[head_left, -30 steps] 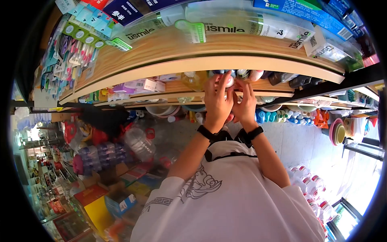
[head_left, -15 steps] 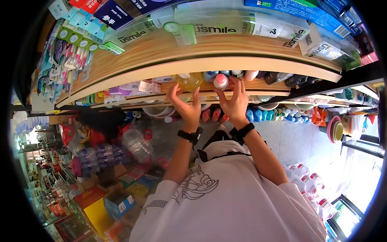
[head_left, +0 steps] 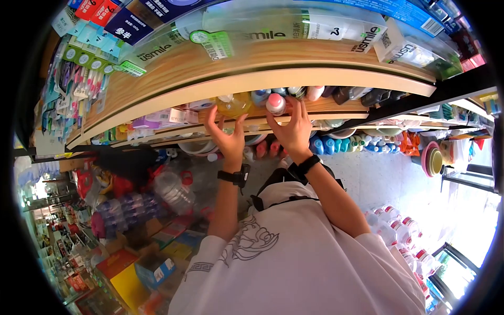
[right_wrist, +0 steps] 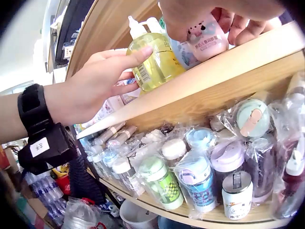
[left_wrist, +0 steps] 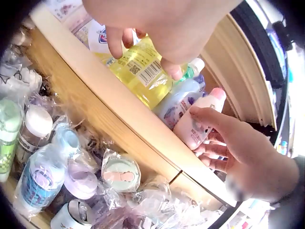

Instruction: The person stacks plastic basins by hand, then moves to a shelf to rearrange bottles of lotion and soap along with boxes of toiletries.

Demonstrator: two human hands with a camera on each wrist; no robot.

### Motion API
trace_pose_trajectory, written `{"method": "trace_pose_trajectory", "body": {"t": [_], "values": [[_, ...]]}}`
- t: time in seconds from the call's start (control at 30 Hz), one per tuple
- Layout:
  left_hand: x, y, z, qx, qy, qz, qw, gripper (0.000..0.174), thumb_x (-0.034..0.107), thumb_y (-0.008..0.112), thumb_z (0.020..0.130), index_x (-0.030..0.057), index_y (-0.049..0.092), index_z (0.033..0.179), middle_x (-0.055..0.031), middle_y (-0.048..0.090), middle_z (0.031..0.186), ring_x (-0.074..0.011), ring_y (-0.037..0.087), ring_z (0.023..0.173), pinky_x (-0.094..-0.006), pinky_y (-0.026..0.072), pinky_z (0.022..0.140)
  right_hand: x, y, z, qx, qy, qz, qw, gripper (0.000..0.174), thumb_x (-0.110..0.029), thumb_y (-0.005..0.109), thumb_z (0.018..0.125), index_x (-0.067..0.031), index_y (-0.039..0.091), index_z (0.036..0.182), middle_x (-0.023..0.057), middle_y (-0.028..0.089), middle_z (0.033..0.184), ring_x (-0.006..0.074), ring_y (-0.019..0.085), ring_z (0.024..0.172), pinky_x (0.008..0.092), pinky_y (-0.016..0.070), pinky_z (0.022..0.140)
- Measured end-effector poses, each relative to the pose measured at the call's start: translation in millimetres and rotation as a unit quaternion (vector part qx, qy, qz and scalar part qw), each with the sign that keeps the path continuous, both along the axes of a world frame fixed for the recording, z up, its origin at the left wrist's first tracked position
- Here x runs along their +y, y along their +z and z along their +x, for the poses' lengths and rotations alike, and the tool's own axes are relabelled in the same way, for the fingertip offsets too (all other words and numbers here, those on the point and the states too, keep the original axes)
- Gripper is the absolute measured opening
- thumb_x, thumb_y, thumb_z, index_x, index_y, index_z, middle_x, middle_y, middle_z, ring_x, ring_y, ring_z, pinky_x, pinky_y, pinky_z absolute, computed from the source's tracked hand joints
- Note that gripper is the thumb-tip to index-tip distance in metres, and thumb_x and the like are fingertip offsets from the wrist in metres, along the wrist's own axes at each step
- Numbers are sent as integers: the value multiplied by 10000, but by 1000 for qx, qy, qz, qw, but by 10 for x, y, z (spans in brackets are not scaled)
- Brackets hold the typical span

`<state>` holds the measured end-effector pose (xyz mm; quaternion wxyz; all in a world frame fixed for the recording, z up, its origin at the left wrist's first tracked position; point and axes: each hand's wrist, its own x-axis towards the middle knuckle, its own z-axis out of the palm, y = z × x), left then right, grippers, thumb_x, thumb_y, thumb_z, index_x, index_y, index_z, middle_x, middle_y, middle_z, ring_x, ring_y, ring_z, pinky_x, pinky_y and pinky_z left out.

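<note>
Separation of the hands is the change to note. A second ago both were bunched on the pink-capped bottle [head_left: 275,103]. Since then your left hand [head_left: 226,137] has shifted sideways to the yellow bottle [head_left: 234,104], and it has held there over the last half second. Your right hand [head_left: 292,127] stays on the pink-capped bottle, thumb laid along its front and fingers curled behind it, so that bottle is gripped. Your left hand is spread with fingers extended and the index fingertip on the yellow bottle's label: it touches but does not clasp. Both bottles stand upright at the front edge of the wooden shelf [head_left: 336,109], with a pale blue bottle [left_wrist: 178,102] between them. Judge from this that the work now covers two bottles, one per hand, and that neither has left the shelf. On the shelf below, plastic-wrapped cups [right_wrist: 200,176] stand in a row. The upper shelf [head_left: 252,63] holds boxed toothpaste [head_left: 294,29], with carded toothbrushes [head_left: 86,73] hanging at its left. The room is a shop aisle, with cartons [head_left: 152,268] and packed water bottles [head_left: 399,231] on the floor.
</note>
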<state>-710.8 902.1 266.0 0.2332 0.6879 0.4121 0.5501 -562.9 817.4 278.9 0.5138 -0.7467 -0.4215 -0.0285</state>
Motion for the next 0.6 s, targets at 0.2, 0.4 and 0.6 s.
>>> {"method": "trace_pose_trajectory", "body": {"t": [0.2, 0.4, 0.6], "values": [[23, -25, -13, -41, -21, -39, 998, 743, 134, 913, 777, 23, 489, 1377, -142, 509, 1333, -251, 562, 1206, -381, 545, 947, -51, 19, -8, -6, -15, -2, 1000, 534, -205, 869, 750, -15, 620, 1183, 110, 665, 1004, 281, 695, 872, 393, 575, 752], [15, -23, 4, -51, -24, -34, 998, 741, 147, 917, 777, 23, 490, 1371, -134, 527, 1310, -245, 566, 1201, -381, 538, 947, -159, -1, 107, -31, -46, 31, 998, 549, -195, 868, 749, -27, 626, 1212, 115, 672, 1035, 289, 695, 888, 385, 577, 773], [6, -18, -16, -35, -40, -54, 997, 733, 82, 863, 828, 66, 427, 1417, -111, 514, 1399, -236, 546, 1269, -396, 495, 1019, -325, -14, 332, 21, -107, 31, 993, 567, -163, 863, 751, -42, 626, 1251, 118, 666, 1071, 283, 689, 892, 376, 568, 789]]}}
